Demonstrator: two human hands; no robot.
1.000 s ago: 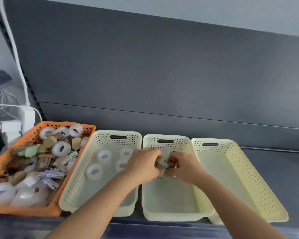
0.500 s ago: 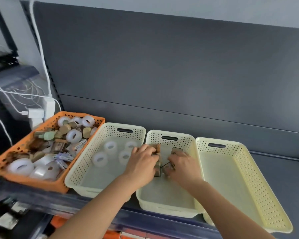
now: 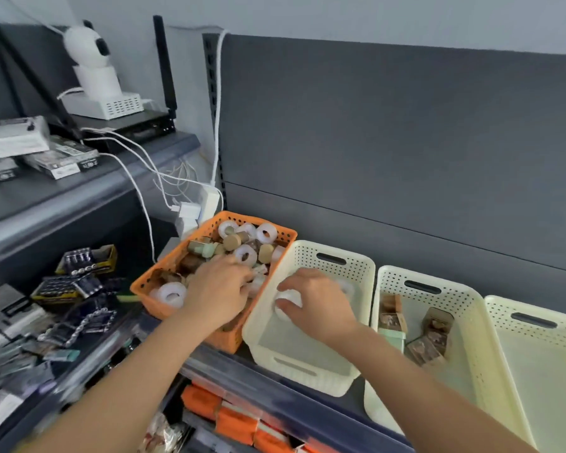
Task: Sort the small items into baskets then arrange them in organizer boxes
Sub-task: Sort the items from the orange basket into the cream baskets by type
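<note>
Currently | I'm digging left hand (image 3: 219,289) into orange plastic basket (image 3: 147,279), fingers' (image 3: 242,277) grip unclear | right hand (image 3: 321,305) fingers grasping white tape roll (image 3: 287,299) in cream perforated basket (image 3: 307,256)

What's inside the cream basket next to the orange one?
The cream basket shows two white tape rolls: one at the fingers of the right hand, another peeking from behind it. The hand covers the middle, so more may be hidden.

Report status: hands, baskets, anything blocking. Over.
Left hand down among mixed items in orange basket, grip hidden. Right hand on white tape roll in first cream basket, grip unclear. Brown boxes in next basket. Nothing blocking.
</note>
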